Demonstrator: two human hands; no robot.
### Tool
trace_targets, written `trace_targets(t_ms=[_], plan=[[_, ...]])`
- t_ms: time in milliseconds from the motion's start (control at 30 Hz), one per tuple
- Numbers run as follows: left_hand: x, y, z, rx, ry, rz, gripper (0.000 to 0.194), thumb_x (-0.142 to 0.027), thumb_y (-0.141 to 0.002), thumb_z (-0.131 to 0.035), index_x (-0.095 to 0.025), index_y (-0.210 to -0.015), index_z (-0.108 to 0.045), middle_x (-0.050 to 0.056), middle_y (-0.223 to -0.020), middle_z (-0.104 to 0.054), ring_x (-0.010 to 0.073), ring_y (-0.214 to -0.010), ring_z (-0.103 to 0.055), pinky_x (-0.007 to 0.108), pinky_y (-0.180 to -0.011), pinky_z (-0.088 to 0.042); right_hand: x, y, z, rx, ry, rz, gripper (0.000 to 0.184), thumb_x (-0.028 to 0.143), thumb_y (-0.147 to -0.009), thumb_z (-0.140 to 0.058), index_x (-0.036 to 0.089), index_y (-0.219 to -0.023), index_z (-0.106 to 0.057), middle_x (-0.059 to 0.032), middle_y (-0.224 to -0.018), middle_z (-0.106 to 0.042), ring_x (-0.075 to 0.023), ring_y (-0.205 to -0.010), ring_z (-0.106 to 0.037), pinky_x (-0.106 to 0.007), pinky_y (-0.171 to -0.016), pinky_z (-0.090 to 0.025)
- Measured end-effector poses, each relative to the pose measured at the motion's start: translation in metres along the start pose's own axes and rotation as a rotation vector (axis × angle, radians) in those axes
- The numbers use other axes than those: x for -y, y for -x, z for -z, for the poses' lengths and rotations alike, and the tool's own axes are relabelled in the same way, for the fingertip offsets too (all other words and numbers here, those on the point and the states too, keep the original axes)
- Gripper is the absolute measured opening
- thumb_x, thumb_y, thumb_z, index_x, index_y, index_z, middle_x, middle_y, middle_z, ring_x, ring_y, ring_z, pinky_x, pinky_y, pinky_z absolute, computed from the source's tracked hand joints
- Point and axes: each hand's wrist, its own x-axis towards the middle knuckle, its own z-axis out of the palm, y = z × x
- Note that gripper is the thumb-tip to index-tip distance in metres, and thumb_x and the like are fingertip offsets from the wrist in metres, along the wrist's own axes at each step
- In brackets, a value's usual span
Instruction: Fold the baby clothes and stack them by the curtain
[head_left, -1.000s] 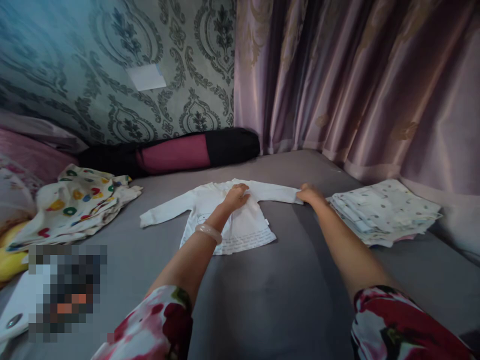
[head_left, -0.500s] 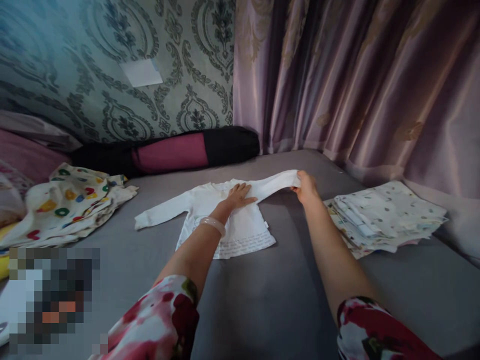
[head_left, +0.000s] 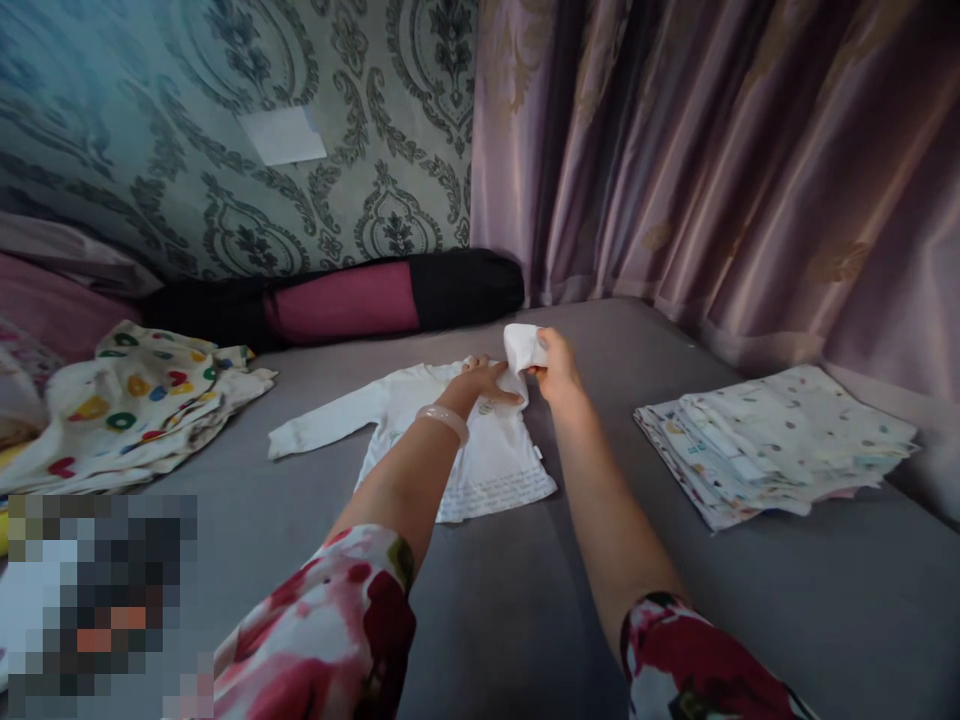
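Observation:
A small white long-sleeved shirt [head_left: 495, 460] lies spread on the grey bed sheet [head_left: 495, 600], with lines of print along its hem. My left hand [head_left: 484, 382], a pale bangle [head_left: 444, 420] at its wrist, rests on the upper chest with its fingers apart. Its fingertips lie near the right shoulder seam. My right hand [head_left: 556, 365] pinches the cuff end of the right sleeve [head_left: 523, 345], which is lifted and bent back toward the shoulder. The other sleeve [head_left: 326, 415] stretches flat out to the left.
Folded patterned cloths [head_left: 780, 440] lie stacked on the right. A colourful printed cloth [head_left: 142, 410] sits in a loose heap at left. A long black and maroon bag [head_left: 345, 305] runs along the wall, beside purple curtains [head_left: 675, 150]. A blurred-out patch covers the lower left.
My right hand has lifted the sleeve's cuff and brought it left, folding the outstretched sleeve toward the shoulder. My left hand has stayed on the chest, its fingers spreading.

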Motion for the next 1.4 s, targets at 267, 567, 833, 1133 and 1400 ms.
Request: trace_targets(t_ms=[267,567,833,1133,1400], plan=[[0.021,0.000,-0.017,-0.218,0.202,-0.122,0.088,-0.063,-0.064,-0.070,-0.022,-0.138,-0.045,0.016,-0.145,-0.042,0.0378,-0.135,-0.035,0.049,-0.109,-0.032,-0.013,0.008,-0.017,-0.058,0.064,-0.021,0.003,0.023,-0.083,-0.054,0.020,-0.083,-0.052,0.0062,-0.060,-0.056,-0.0090,-0.047,-0.053,-0.015,-0.036,-0.033],[0.098,0.057,-0.049,-0.738,0.902,0.135,0.040,-0.025,-0.085,-0.052,-0.011,-0.122,-0.055,0.011,-0.103,-0.066,0.0178,-0.088,-0.063,0.031,-0.079,-0.051,-0.044,0.020,-0.055,-0.022,0.220,-0.007,0.009,0.018,-0.081,-0.050,0.018,-0.087,-0.056,0.0043,-0.064,-0.060,-0.0084,-0.051,-0.056,-0.014,-0.039,-0.040],[0.113,0.077,-0.072,-0.810,0.853,0.089,0.050,-0.013,-0.083,-0.047,-0.018,-0.133,-0.046,0.005,-0.105,-0.067,0.0138,-0.091,-0.062,0.031,-0.090,-0.048,-0.082,0.025,-0.082,0.000,0.312,-0.028,0.020,0.012,-0.075,-0.051,0.017,-0.094,-0.057,0.0033,-0.068,-0.060,-0.0094,-0.054,-0.058,-0.016,-0.044,-0.047],[0.107,0.079,-0.069,-0.784,0.663,-0.018,0.075,-0.007,-0.075,-0.047,-0.015,-0.148,-0.033,0.009,-0.102,-0.067,0.0210,-0.098,-0.061,0.038,-0.094,-0.046,-0.120,0.032,-0.092,0.201,0.719,0.104,0.024,0.038,-0.089,-0.051,0.018,-0.096,-0.062,-0.0016,-0.082,-0.069,-0.0140,-0.078,-0.067,-0.023,-0.069,-0.051],[0.108,0.083,-0.065,-0.751,0.462,-0.002,0.052,-0.017,-0.077,-0.050,-0.015,-0.129,-0.056,0.014,-0.120,-0.061,0.0260,-0.112,-0.054,0.042,-0.101,-0.042,-0.114,0.055,-0.093,0.532,1.421,0.372,0.037,0.019,-0.092,-0.037,0.019,-0.120,-0.061,-0.0093,-0.122,-0.066,-0.0229,-0.114,-0.058,-0.030,-0.096,-0.039]])
